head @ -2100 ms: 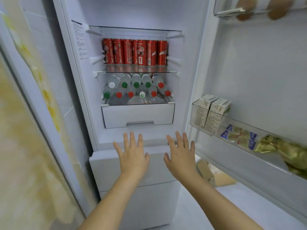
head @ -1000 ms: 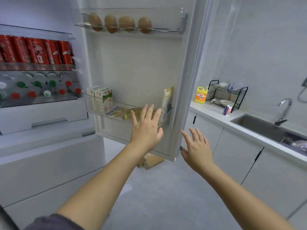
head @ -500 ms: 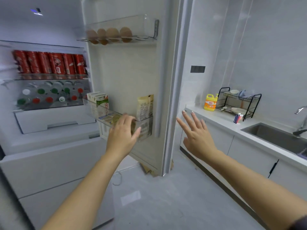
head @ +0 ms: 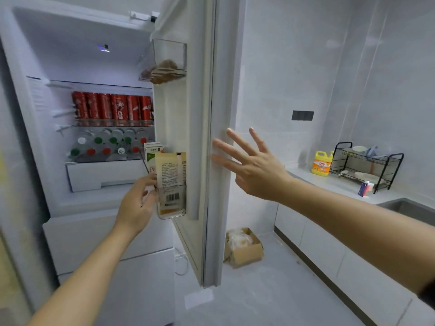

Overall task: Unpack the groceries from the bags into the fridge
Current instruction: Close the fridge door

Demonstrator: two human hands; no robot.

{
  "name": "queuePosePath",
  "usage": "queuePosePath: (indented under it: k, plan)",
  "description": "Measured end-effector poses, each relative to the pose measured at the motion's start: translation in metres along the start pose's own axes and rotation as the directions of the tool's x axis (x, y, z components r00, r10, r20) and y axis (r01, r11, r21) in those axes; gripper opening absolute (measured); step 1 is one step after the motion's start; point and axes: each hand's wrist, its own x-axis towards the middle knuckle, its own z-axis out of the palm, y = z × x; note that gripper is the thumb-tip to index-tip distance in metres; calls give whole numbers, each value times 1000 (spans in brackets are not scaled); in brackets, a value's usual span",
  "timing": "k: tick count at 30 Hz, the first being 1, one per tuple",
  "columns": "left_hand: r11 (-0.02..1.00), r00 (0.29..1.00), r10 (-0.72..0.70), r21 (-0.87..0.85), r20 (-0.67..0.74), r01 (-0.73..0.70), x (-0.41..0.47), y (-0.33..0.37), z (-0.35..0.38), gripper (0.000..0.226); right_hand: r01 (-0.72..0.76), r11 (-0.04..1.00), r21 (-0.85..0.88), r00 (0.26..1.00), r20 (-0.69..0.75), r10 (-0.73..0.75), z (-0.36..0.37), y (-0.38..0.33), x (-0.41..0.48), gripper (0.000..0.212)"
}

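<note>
The fridge (head: pixel 77 67) stands open at the left, with red cans (head: pixel 113 109) on a shelf and capped bottles (head: pixel 106 144) lying below. Its door (head: pixel 211 142) is seen nearly edge-on. The clear lower door bin (head: pixel 171 203) holds cartons (head: pixel 153 156) and a yellow packet (head: pixel 171 170). My left hand (head: pixel 137 207) touches that bin's inner side with relaxed fingers. My right hand (head: pixel 251 165) is spread flat, fingertips at the door's outer edge. Eggs (head: pixel 164 71) sit in the upper door rack.
A cardboard box (head: pixel 244 249) with bagged goods sits on the floor behind the door. At the right, a counter (head: pixel 334 184) carries a yellow detergent bottle (head: pixel 321 163) and a black dish rack (head: pixel 367 168). A sink (head: pixel 409 208) lies further right.
The door has swung further toward the fridge and now shows edge-on. My right hand has reached its outer edge. My left hand stays at the lower door bin.
</note>
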Motion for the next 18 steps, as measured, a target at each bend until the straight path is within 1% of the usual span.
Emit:
queuePosePath:
  k: [2,4,7,10,11,12,13,15,16,18]
  plan:
    - [1000,1000,6,-13,-24,-7,-1,-3,-11,19,51,999,-15,998,-34,-51,-7,0,16,70]
    - [999,998,-12,-39,-57,10,-1,-6,-23,17,65,998,-26,995,-78,-67,-15,2,35,67]
    - [994,991,-69,-87,-111,60,0,-14,-41,20,39,999,3,984,-172,-38,-30,6,72,60]
    - [986,975,-157,-88,-155,145,6,-16,-59,24,100,993,64,966,-244,-82,-33,-1,108,56]
    - [983,962,-181,-68,-204,170,6,-15,-65,23,130,988,84,959,-264,-104,-31,-6,118,54]
    - [981,940,-195,-45,-279,190,6,-14,-69,22,157,982,106,952,-280,-122,-29,-11,127,52]
    - [980,911,-191,-19,-366,198,3,-10,-74,26,181,975,131,945,-299,-135,-28,-17,136,50]
    - [990,867,-99,41,-489,136,-4,0,-83,32,230,957,179,925,-345,-158,-28,-29,154,46]
    - [992,860,-14,103,-510,77,-6,5,-88,31,255,947,195,915,-366,-171,-28,-34,163,45]
    - [967,856,163,252,-491,-40,-10,15,-99,25,299,932,207,898,-390,-201,-28,-47,184,42]
